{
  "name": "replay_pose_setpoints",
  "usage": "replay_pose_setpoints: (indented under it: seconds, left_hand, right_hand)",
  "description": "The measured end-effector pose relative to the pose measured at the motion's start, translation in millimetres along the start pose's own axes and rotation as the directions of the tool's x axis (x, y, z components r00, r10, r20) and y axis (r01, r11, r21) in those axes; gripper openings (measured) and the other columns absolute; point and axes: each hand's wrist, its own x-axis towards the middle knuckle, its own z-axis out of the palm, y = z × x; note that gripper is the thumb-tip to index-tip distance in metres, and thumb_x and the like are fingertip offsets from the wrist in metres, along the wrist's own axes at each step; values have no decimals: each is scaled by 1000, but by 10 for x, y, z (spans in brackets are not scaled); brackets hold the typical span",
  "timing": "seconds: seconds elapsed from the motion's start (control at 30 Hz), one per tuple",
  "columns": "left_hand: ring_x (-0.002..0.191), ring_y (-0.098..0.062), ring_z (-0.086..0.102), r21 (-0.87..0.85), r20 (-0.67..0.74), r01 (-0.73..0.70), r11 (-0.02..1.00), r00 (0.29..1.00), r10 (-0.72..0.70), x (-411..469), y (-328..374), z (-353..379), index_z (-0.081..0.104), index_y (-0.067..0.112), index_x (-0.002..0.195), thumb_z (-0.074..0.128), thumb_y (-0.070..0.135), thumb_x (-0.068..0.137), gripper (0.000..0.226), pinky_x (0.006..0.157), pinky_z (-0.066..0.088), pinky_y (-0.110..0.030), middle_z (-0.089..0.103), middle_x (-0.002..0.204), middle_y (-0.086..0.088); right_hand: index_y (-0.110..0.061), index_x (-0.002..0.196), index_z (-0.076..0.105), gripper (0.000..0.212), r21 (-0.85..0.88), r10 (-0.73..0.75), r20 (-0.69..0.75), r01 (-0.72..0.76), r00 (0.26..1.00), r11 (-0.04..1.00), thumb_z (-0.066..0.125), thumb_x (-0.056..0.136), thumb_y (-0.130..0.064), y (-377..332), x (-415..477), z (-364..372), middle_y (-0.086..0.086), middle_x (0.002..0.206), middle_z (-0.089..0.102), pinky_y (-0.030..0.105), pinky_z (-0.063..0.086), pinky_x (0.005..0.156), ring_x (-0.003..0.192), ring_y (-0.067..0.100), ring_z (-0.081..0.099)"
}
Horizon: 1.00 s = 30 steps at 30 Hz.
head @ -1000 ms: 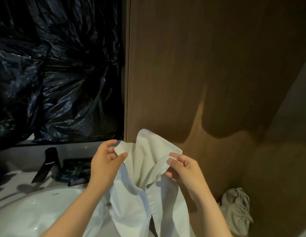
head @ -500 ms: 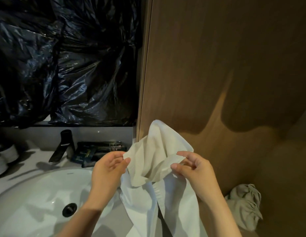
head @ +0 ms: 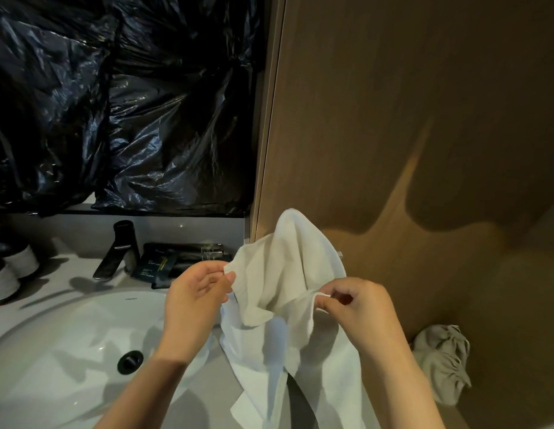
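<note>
Closest to me, the two bare forearms come up on either side of a white towel (head: 288,274), whose length hangs straight down between them, past the counter edge and out of sight below. The left hand (head: 197,292) pinches one edge of it between thumb and curled fingers; the right hand (head: 359,311) pinches another bit of hem between thumb and forefinger, the other fingers tucked in. The short stretch of cloth between the two pinches runs left to right and sags, while a loose hump of towel stands up just beyond the fingertips. It looks to me as if the hands would draw apart sideways to pull that edge taut, and neither is plainly nearer the bulk of the cloth. Under the left arm lies the white basin (head: 68,351) with its dark drain (head: 130,362). Low to the right, a crumpled grey cloth (head: 443,363) sits against the wooden panel (head: 393,119). Farther back are a dark faucet (head: 118,250), some dark packets (head: 164,264), and black plastic sheeting (head: 115,103) above.
</note>
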Motion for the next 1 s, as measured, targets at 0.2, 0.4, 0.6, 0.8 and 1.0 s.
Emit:
replay_pose_setpoints:
  seconds: [0.2, 0.4, 0.6, 0.8, 1.0]
  left_hand:
    - [74, -8, 68, -19, 18, 4, 1000, 1000, -4, -34, 30, 4, 70, 18, 91, 67, 12, 88, 8, 60, 51, -12, 73, 82, 5]
    - [74, -7, 68, -16, 13, 13, 1000, 1000, -13, -48, 47, 3, 70, 19, 92, 67, 11, 88, 9, 60, 51, -11, 73, 81, 7]
    - [74, -5, 68, -20, 7, 29, 999, 1000, -28, -43, 35, -5, 69, 21, 90, 66, 11, 88, 10, 59, 50, -10, 72, 81, 10]
    - [78, -10, 69, -32, 18, 50, 998, 999, -50, -23, 13, -11, 71, 21, 91, 68, 13, 87, 9, 62, 53, -15, 74, 84, 4]
    - [73, -16, 70, -88, 118, 49, 995, 992, -38, -55, 121, 46, 71, 16, 89, 67, 9, 87, 9, 61, 55, -19, 74, 80, -2]
  right_hand:
    - [-34, 75, 66, 11, 42, -95, -2, 95, 995, 995, 71, 83, -39, -70, -29, 25, -31, 106, 57, 12, 46, 65, 84, 1, 58]
    - [-40, 98, 71, 25, 177, -65, 161, 36, 985, 984, 66, 92, -16, -112, 65, 60, -13, 87, 67, 26, 57, 78, 82, 11, 64]
    - [-35, 92, 78, 31, 237, -71, 245, 11, 967, 971, 81, 76, -9, -118, 105, 45, -17, 92, 60, 14, 50, 80, 87, 5, 61]
    - [-37, 69, 77, 13, 217, -114, 168, 76, 979, 973, 79, 78, -28, -152, 99, 43, -9, 79, 61, 17, 45, 65, 74, 11, 57]
    - [-38, 79, 78, 7, 352, -187, 110, 138, 976, 926, 72, 82, -35, -301, 56, 16, -10, 81, 69, 18, 52, 72, 87, 12, 64]
